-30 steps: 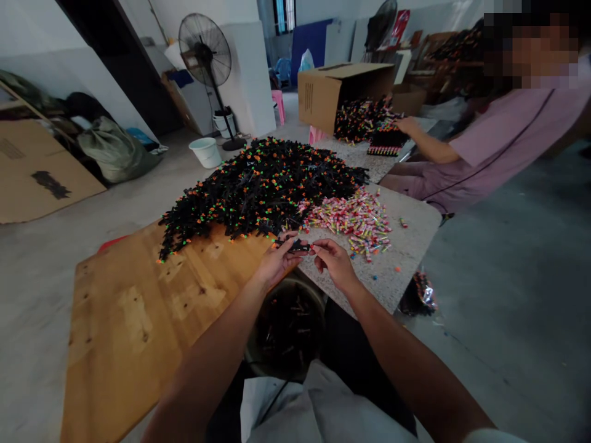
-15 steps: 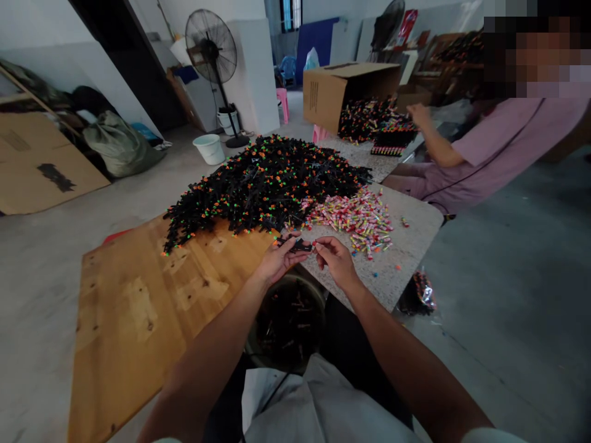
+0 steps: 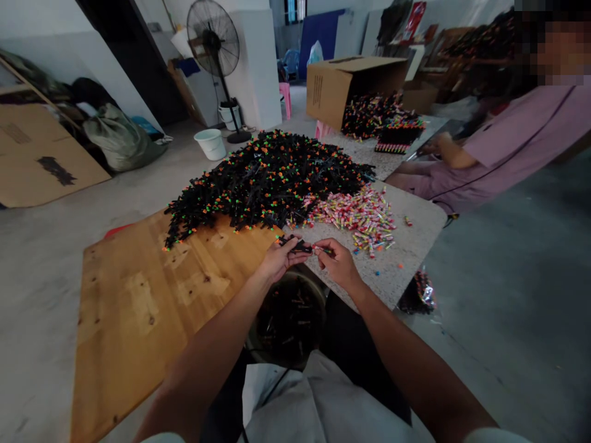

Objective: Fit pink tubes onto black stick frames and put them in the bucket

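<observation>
My left hand (image 3: pixel 279 258) is closed round a black plastic toy (image 3: pixel 300 246) that looks like a small gun with a bright tip. At the toy's right end, my right hand (image 3: pixel 336 261) pinches a small tube with a reddish end (image 3: pixel 316 247); the fingers hide most of it. Just beyond both hands lies a loose pile of small pink, red and yellow tubes (image 3: pixel 364 215). Behind and to the left rises a big heap of black toys (image 3: pixel 277 175) with orange and green tips. Below my hands, a round tub (image 3: pixel 322 311) holds more black pieces.
A wooden board (image 3: pixel 115 307) extends left and a speckled stone tabletop (image 3: pixel 415 212) right. A bag of black pieces (image 3: pixel 419 292) sits below the right edge. Across the table, a person in pink (image 3: pixel 508 147) sits near a tipped cardboard box (image 3: pixel 327 95). A fan (image 3: pixel 212 40) stands behind.
The small tube in my right hand stays at the toy's end, with little hand movement. The other person's hand has dropped from beside the box toward their lap. The view has shifted slightly.
</observation>
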Action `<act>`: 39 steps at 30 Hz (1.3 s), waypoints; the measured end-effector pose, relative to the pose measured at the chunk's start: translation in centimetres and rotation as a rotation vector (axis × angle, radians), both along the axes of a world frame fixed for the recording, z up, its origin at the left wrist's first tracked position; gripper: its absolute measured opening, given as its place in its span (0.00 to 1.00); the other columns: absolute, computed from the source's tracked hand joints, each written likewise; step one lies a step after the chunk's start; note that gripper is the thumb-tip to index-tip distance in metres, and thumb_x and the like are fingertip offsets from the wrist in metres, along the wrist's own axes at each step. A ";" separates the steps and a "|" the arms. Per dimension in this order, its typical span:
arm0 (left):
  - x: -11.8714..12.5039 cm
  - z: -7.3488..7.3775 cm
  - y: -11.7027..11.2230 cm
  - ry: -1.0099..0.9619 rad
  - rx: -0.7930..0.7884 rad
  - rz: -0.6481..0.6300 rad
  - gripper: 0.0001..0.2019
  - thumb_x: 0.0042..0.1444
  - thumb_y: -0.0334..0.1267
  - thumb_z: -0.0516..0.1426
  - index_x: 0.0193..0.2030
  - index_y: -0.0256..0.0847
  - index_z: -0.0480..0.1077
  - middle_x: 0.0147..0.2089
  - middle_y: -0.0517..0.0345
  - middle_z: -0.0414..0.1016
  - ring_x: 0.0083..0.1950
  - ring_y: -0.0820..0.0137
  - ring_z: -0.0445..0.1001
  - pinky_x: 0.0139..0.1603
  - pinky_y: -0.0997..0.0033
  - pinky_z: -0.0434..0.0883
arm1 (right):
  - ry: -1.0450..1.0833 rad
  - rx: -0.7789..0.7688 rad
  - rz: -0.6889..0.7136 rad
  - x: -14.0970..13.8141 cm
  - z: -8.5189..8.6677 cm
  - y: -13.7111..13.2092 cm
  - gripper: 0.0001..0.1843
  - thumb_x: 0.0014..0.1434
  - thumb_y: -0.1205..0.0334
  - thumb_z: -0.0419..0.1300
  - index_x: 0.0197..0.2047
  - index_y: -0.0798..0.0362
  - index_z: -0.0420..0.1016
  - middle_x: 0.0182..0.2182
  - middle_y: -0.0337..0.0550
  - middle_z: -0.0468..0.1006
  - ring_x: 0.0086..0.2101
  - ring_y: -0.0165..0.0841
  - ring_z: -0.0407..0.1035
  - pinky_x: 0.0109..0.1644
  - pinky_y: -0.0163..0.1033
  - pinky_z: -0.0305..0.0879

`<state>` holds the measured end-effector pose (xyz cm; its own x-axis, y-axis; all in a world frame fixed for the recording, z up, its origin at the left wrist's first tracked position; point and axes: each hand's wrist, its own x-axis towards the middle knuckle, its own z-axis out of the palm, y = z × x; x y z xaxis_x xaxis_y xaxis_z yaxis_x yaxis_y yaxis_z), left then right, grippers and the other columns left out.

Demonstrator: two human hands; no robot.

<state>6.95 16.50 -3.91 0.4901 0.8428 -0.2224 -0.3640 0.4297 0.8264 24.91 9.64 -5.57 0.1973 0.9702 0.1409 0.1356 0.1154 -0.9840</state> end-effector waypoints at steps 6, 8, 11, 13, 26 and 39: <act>0.3 -0.2 0.1 0.019 0.017 0.036 0.12 0.64 0.39 0.64 0.49 0.36 0.71 0.43 0.46 0.85 0.39 0.63 0.86 0.43 0.66 0.82 | 0.033 0.012 -0.026 -0.4 0.0 -0.2 0.18 0.63 0.45 0.65 0.44 0.51 0.78 0.20 0.32 0.71 0.22 0.31 0.66 0.30 0.37 0.63; 0.3 0.0 0.1 0.044 0.037 0.043 0.12 0.63 0.40 0.64 0.48 0.36 0.71 0.43 0.46 0.85 0.39 0.63 0.86 0.43 0.66 0.82 | 0.074 0.012 0.002 -0.5 0.1 -0.3 0.17 0.62 0.46 0.66 0.43 0.52 0.78 0.20 0.32 0.71 0.22 0.30 0.65 0.29 0.37 0.63; 0.2 0.1 -0.1 0.096 0.055 0.035 0.15 0.63 0.43 0.65 0.49 0.36 0.72 0.44 0.45 0.85 0.38 0.64 0.85 0.42 0.66 0.82 | 0.199 -0.015 0.017 -0.6 0.1 -0.3 0.17 0.60 0.47 0.68 0.42 0.52 0.77 0.20 0.33 0.72 0.20 0.29 0.65 0.27 0.36 0.62; 0.2 0.0 -0.4 0.101 0.071 0.037 0.18 0.62 0.46 0.66 0.52 0.36 0.72 0.46 0.46 0.84 0.40 0.65 0.85 0.41 0.67 0.81 | 0.307 -0.041 0.002 -0.8 0.2 -0.2 0.17 0.57 0.48 0.70 0.41 0.52 0.77 0.21 0.33 0.74 0.19 0.28 0.64 0.25 0.36 0.61; 0.4 -0.9 -2.4 0.033 0.238 0.097 0.25 0.52 0.40 0.73 0.55 0.42 0.73 0.44 0.58 0.81 0.41 0.69 0.81 0.48 0.66 0.78 | 0.595 -0.144 0.082 -2.7 2.5 -0.9 0.18 0.50 0.48 0.74 0.36 0.50 0.76 0.20 0.31 0.72 0.15 0.24 0.58 0.17 0.32 0.55; -4.2 0.1 -2.6 0.235 0.378 -0.076 0.20 0.54 0.46 0.70 0.51 0.41 0.76 0.42 0.55 0.82 0.42 0.67 0.79 0.49 0.69 0.73 | 0.196 -0.234 0.303 -2.2 0.1 -1.2 0.18 0.63 0.43 0.65 0.37 0.51 0.77 0.25 0.38 0.79 0.21 0.31 0.72 0.25 0.35 0.68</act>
<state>2.74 13.89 -3.79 0.5271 0.8496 -0.0180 -0.1270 0.0997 0.9869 22.71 8.43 -5.47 -0.1006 0.9898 -0.1014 -0.0623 -0.1080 -0.9922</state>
